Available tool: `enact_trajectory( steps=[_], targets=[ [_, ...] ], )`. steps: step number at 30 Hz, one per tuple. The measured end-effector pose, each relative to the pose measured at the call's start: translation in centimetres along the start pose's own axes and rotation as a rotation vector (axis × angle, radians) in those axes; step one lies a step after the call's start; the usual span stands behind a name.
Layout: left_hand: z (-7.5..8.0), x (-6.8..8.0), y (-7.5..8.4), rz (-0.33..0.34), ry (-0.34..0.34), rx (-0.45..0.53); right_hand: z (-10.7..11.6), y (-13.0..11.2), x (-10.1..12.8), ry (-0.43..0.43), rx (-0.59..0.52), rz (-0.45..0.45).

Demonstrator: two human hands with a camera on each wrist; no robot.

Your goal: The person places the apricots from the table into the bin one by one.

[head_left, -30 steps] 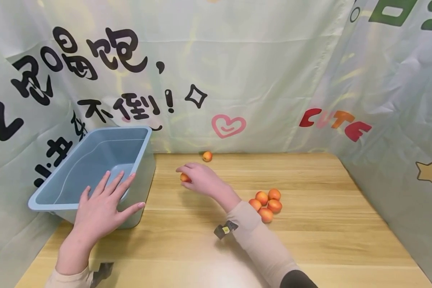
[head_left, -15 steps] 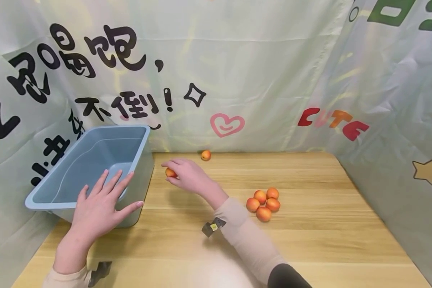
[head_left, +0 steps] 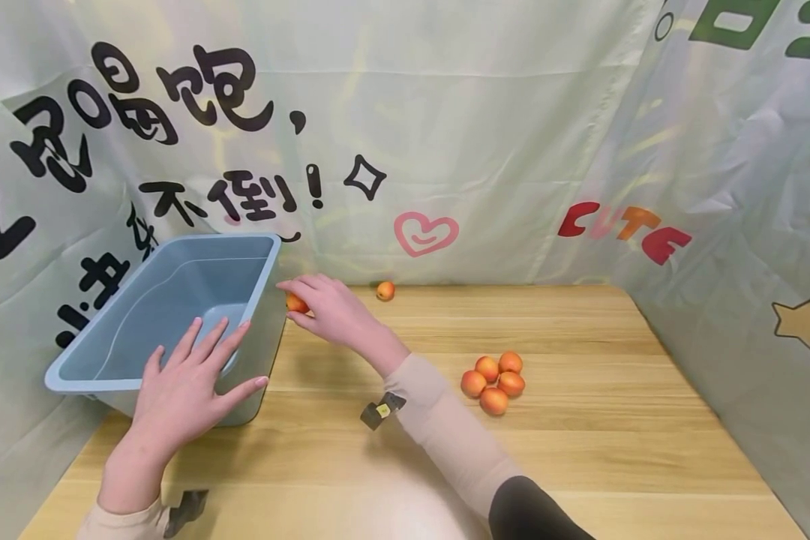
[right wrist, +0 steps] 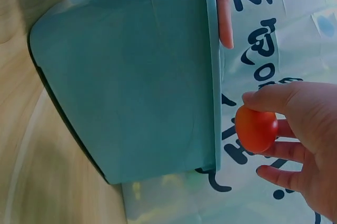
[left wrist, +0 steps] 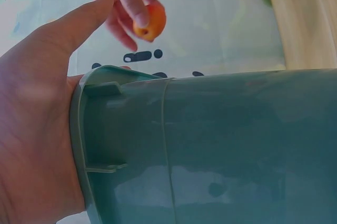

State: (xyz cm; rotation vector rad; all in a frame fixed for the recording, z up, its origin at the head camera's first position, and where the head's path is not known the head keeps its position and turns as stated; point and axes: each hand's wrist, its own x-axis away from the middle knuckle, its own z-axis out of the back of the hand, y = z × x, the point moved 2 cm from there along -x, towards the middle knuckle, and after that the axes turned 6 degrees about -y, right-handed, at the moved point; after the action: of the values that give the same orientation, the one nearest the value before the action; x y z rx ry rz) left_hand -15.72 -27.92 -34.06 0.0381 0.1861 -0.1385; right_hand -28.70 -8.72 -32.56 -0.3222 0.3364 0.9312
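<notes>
Right wrist view: orange fruit [right wrist: 256, 129] pinched between thumb and fingers of right hand [right wrist: 316, 140], just beside tub [right wrist: 131, 87]. Left hand [head_left: 178, 394]: fingers straight, spread over near rim. Step in hand: apparently transfer toward tub. Next move: likely calls for clearing rim before release. Fruit cluster [head_left: 494, 401] on table [head_left: 601, 465].

Can't see the whole orange fruit [head_left: 297, 303] from the head cam since the right fingers [head_left: 295, 286] cover part of it, and the left fingers [head_left: 229, 347] block some of the blue tub [head_left: 175, 285]'s near rim and floor. The left wrist cam chops the tub off at the right and bottom, while up on the backdrop [head_left: 499, 135] the yellow star [head_left: 805, 325] and green print [head_left: 779, 21] get clipped by the head view's edges.
</notes>
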Motion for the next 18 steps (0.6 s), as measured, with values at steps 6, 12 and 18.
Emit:
enact_trajectory(
  steps=[6,12,18],
  targets=[
    [-0.1,0.1,0.0,-0.001,0.012,-0.012,0.0,-0.3,-1.3,0.031,0.0,0.034],
    [-0.1,0.2,-0.1,0.001,0.009,-0.009,-0.2,-0.8,-3.0,0.096,-0.006,0.073],
    [-0.2,0.0,-0.1,-0.003,0.013,-0.009,-0.2,-1.6,-4.8,0.118,-0.014,0.083]
  ],
)
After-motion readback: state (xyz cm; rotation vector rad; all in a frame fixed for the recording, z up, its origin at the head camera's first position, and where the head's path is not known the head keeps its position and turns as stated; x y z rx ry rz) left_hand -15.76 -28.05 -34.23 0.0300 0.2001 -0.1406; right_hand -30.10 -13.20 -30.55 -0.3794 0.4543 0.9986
